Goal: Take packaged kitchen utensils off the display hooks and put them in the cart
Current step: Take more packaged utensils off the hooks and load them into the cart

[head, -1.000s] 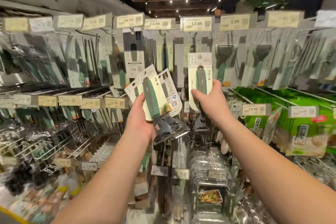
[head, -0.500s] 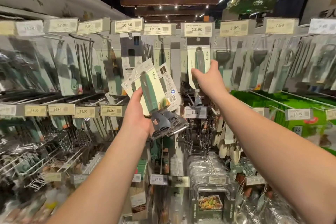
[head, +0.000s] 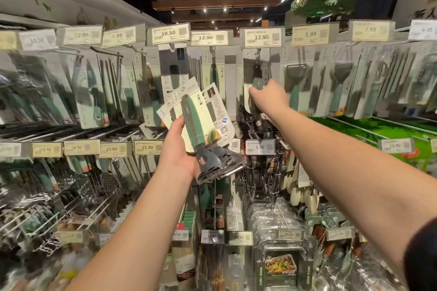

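Note:
My left hand (head: 179,149) holds a fanned stack of carded peelers (head: 197,123) with green-and-grey handles, their dark heads pointing down to the right. My right hand (head: 269,95) is stretched out to the top row of hooks and grips a carded green-handled utensil (head: 256,73) hanging under the 12.90 price tag (head: 261,37). Its fingers wrap the lower part of the card, hiding it. No cart is in view.
Rows of packaged utensils (head: 340,82) hang on hooks across the wall, with price tags above each row. Graters (head: 106,182) hang at the lower left, green packets (head: 378,130) lie at the right, and foil trays (head: 279,264) sit below.
My right hand has gone up and away from me with the carded utensil, from chest height to the top hook row. My left hand has kept its peelers nearly still.

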### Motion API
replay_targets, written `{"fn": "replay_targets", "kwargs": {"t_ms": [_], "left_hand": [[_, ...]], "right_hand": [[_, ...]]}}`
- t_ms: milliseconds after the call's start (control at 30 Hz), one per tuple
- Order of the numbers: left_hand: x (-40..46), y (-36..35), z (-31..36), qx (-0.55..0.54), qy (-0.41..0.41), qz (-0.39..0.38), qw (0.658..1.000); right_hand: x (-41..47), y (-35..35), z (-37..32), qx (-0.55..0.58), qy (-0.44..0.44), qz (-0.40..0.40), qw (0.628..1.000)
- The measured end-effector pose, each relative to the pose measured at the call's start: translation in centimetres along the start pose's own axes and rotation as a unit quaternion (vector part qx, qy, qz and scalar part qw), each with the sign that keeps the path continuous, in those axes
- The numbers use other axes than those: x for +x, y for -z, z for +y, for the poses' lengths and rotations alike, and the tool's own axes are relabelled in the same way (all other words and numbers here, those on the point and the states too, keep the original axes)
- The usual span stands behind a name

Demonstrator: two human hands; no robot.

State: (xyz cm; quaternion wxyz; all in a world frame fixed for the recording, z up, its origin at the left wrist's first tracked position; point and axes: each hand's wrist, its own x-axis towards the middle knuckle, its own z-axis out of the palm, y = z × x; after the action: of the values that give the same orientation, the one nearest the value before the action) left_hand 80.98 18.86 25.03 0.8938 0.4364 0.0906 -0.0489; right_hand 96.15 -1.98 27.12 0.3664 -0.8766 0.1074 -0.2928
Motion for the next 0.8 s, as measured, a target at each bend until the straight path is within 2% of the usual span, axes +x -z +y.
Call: {"fn": "replay_targets", "kwargs": {"t_ms": [333, 800], "left_hand": [[-0.7, 0.9, 0.7, 0.001, -0.001, 0.006, 1.000], [-0.7, 2.3, 1.2, 0.002, 0.011, 0.011, 1.000]], "right_hand": [[2.7, -1.4, -0.8, 0.001, -0.046, 0.020, 0.999], [3.9, -2.3, -1.3, -0.121, -0.047, -0.022, 0.991]]}}
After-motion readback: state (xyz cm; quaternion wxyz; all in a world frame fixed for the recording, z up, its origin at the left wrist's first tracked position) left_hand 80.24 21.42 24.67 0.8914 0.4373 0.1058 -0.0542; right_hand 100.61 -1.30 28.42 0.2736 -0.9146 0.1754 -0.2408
